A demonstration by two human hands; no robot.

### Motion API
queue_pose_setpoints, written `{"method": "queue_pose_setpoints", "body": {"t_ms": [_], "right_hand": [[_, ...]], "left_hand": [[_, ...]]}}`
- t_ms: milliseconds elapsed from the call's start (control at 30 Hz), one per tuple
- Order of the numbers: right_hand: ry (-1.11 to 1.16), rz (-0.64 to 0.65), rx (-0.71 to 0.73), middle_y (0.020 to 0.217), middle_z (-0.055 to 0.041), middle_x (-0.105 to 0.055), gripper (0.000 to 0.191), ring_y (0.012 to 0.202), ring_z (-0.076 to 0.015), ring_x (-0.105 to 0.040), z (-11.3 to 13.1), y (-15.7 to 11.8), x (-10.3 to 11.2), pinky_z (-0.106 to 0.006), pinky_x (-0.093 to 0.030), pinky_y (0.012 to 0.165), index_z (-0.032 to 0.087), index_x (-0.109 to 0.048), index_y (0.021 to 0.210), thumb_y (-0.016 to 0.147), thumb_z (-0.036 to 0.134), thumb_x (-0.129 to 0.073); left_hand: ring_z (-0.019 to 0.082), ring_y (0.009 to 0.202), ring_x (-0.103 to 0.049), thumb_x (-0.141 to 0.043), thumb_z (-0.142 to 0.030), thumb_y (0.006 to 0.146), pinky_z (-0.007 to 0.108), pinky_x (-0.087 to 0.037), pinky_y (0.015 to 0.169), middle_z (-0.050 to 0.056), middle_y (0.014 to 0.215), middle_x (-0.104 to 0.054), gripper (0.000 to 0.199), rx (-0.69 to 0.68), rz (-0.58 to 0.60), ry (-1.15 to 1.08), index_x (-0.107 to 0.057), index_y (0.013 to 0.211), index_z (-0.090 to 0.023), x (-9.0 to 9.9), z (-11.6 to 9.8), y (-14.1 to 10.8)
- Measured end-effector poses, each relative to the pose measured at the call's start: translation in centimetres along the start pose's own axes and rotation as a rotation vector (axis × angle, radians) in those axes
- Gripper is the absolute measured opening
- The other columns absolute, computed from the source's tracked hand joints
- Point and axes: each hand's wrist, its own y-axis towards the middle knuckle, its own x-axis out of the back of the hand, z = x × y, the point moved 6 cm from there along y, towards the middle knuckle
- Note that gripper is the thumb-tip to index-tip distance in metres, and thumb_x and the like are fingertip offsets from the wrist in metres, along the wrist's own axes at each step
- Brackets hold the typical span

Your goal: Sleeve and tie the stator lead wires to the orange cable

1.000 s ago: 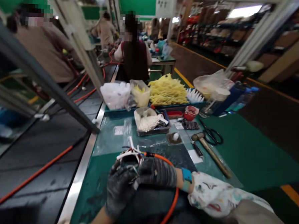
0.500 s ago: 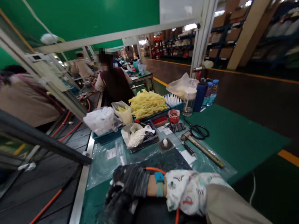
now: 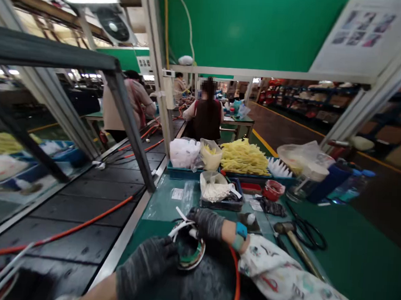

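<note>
A round wound part (image 3: 190,253) with a green and white rim lies low on the green bench mat (image 3: 156,230), between my hands. My left hand (image 3: 147,263), in a grey glove, is closed against its left edge. Above it, my right hand (image 3: 206,223), also gloved, has its fingers on the white wires (image 3: 180,225) rising from the part. An orange cable (image 3: 236,270) runs down past my patterned right sleeve (image 3: 281,273). A small dark pad with a white piece (image 3: 248,222) sits just beyond my right hand.
A hammer (image 3: 292,231) and black scissors (image 3: 305,231) lie to the right. Beyond stand a tray of white bits (image 3: 215,193), a yellow bundle (image 3: 243,157) and bottles (image 3: 340,184). Co-workers (image 3: 205,116) sit ahead. Orange cable (image 3: 82,220) lies on the dark surface left.
My view has swung level and wider. My right forearm no longer covers the round part, which now shows between my hands. My left hand has come back into full view.
</note>
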Motion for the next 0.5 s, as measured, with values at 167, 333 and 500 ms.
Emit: {"method": "queue_pose_setpoints", "body": {"t_ms": [167, 333, 500], "right_hand": [[0.148, -0.093, -0.003, 0.111, -0.0096, -0.08, 0.032, 0.093, -0.022, -0.076, -1.3, -1.4, -0.4, -0.034, -0.065, 0.087, 0.019, -0.078, 0.119, 0.09, 0.031, -0.08], [0.487, -0.576, -0.365, 0.128, -0.0111, -0.08, 0.041, 0.112, -0.0302, -0.079, -2.0, -11.5, -2.1, -0.052, -0.068, 0.098, 0.029, -0.071, 0.141, 0.104, 0.044, -0.062], [0.473, -0.656, -0.491, 0.1, -0.0067, -0.084, 0.035, 0.09, -0.0318, -0.081, -1.5, -16.2, -1.5, -0.051, -0.072, 0.081, 0.032, -0.079, 0.127, 0.106, 0.049, -0.057]], "left_hand": [[0.014, 0.114, -0.068, -0.077, -0.032, 0.101, 0.03, -0.05, 0.102, -0.008, 0.113, -0.081, 0.016, 0.017, -0.16, 0.106, -0.075, 0.116, -0.039, -0.8, -0.3, -1.1], [0.022, 0.147, -0.057, -0.065, -0.031, 0.103, 0.046, -0.026, 0.135, 0.001, 0.136, -0.078, 0.024, 0.082, -0.32, 0.025, -0.074, 0.125, -0.033, 1.5, -1.4, -1.7], [0.025, 0.148, -0.057, -0.079, -0.044, 0.096, 0.044, -0.034, 0.134, 0.003, 0.125, -0.081, 0.021, 0.075, -0.371, -0.117, -0.071, 0.109, -0.028, 2.1, -1.5, 0.1]]}}
